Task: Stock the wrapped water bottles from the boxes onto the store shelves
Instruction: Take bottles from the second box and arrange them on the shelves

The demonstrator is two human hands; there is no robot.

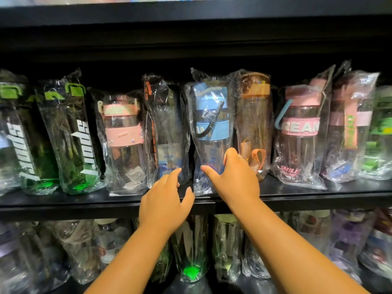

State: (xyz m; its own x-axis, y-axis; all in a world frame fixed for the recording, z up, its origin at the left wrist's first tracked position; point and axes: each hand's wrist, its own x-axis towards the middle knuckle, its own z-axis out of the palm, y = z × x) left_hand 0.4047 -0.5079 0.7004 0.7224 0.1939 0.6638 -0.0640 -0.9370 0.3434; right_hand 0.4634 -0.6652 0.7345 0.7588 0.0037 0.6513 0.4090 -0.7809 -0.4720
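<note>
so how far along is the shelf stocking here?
Done: the middle shelf holds a full row of wrapped bottles. In hand: right hand grips the blue-lidded bottle; left hand rests by the dark orange-trimmed bottle. Left: unclear, no boxes in view.

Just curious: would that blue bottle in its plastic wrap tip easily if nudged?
Probably: the blue bottle stands tall and narrow near the shelf edge. It looks empty, so likely light. Its loose crinkled wrap may slip under the right hand.
</note>
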